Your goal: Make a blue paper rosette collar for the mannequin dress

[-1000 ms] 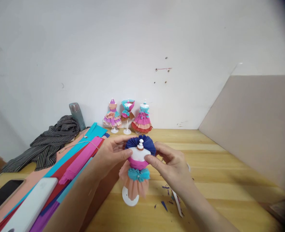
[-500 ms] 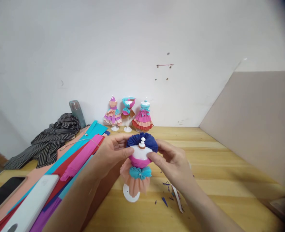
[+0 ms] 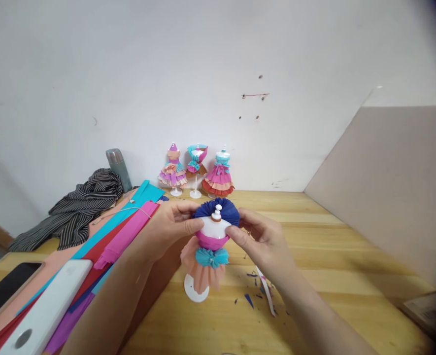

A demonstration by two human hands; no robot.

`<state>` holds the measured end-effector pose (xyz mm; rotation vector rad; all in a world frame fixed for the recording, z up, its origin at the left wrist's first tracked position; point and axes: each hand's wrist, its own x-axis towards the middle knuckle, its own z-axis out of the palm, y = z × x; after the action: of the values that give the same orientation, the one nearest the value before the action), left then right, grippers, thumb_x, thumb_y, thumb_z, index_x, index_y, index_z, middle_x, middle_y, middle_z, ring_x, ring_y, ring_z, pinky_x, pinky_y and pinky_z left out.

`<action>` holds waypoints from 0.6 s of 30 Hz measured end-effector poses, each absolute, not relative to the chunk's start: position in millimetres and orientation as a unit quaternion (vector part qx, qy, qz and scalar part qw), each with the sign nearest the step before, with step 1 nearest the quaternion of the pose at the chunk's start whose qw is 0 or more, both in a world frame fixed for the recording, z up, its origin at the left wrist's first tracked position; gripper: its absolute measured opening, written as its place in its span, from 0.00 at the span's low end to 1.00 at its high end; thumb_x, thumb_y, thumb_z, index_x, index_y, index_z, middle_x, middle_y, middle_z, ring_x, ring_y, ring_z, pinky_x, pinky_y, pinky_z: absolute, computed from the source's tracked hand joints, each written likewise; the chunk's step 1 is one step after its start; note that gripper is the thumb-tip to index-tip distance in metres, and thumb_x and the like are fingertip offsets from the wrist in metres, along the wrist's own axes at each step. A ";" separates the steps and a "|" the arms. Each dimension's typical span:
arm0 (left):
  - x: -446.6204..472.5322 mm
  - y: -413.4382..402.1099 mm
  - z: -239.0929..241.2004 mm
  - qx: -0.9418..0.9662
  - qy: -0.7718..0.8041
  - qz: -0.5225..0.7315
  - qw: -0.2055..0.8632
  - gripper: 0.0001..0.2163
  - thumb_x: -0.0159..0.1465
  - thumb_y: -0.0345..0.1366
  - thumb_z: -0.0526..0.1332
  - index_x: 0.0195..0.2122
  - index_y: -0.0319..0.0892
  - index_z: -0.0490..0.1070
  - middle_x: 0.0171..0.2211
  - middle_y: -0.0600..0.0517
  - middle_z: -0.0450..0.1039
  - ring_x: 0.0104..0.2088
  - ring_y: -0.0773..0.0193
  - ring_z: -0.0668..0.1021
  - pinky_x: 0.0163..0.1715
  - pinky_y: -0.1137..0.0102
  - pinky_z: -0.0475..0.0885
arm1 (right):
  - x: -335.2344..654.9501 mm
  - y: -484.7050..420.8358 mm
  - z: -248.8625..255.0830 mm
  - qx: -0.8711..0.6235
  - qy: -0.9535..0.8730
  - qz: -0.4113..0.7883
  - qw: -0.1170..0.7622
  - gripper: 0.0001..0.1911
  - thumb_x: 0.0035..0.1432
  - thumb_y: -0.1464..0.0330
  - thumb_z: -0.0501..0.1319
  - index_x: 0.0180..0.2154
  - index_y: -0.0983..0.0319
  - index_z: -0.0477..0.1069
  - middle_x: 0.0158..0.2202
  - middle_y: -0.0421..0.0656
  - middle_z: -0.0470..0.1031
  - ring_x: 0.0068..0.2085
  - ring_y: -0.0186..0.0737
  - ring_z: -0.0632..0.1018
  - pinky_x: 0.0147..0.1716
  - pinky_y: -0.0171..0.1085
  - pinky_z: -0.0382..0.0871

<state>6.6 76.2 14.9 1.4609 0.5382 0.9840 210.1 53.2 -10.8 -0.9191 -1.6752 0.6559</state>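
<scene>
A small white mannequin (image 3: 213, 229) on a round white base (image 3: 194, 292) stands on the wooden table (image 3: 332, 276). It wears a peach paper skirt with a teal bow and a pink waistband. Behind its shoulders sits a pleated dark blue paper fan (image 3: 219, 210). My left hand (image 3: 169, 231) grips the mannequin and fan from the left, thumb on the bust. From the right, my right hand (image 3: 260, 241) pinches the bust and fan with thumb and fingers.
Three finished paper-dress mannequins (image 3: 197, 170) stand by the wall. Coloured crepe paper strips (image 3: 121, 236), a white power bank (image 3: 44, 313), a phone (image 3: 3, 296), a striped cloth (image 3: 77, 207) and a grey flask (image 3: 117, 167) lie left. Blue paper scraps (image 3: 249, 298) and a white strip (image 3: 265, 291) lie right. A grey panel (image 3: 395, 187) bounds the right.
The view has shifted slightly, so everything sits a little lower-left. Both hands stay on the mannequin and fan with hardly any change of grip.
</scene>
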 end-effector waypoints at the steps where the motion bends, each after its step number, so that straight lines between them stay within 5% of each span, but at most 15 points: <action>1: 6.6 76.3 14.3 0.625 0.238 0.429 0.607 0.12 0.57 0.35 0.68 0.42 0.40 0.78 0.42 0.47 0.80 0.43 0.58 0.80 0.44 0.67 0.72 | 210.1 53.2 -10.8 -0.385 -0.704 0.270 0.532 0.10 0.57 0.61 0.62 0.34 0.62 0.75 0.30 0.43 0.74 0.33 0.42 0.74 0.34 0.41 0.68; 11: 10.9 72.8 20.4 0.616 0.208 0.415 0.637 0.18 0.56 0.35 0.69 0.49 0.40 0.75 0.47 0.43 0.78 0.51 0.51 0.76 0.48 0.64 0.69 | 209.9 51.7 -10.2 -0.354 -0.719 0.247 0.546 0.07 0.59 0.64 0.61 0.32 0.61 0.74 0.29 0.42 0.72 0.32 0.39 0.71 0.33 0.38 0.66; 18: 11.1 70.4 22.5 0.620 0.231 0.403 0.632 0.14 0.57 0.35 0.68 0.44 0.38 0.77 0.43 0.43 0.78 0.46 0.52 0.77 0.46 0.64 0.69 | 213.0 53.4 -0.8 -0.340 -0.678 0.302 0.578 0.10 0.57 0.62 0.63 0.36 0.59 0.77 0.35 0.45 0.77 0.37 0.43 0.76 0.35 0.39 0.71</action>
<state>11.1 70.4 22.5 1.4179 0.5287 0.9223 213.0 53.4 -0.8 -0.7961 -1.5864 0.7057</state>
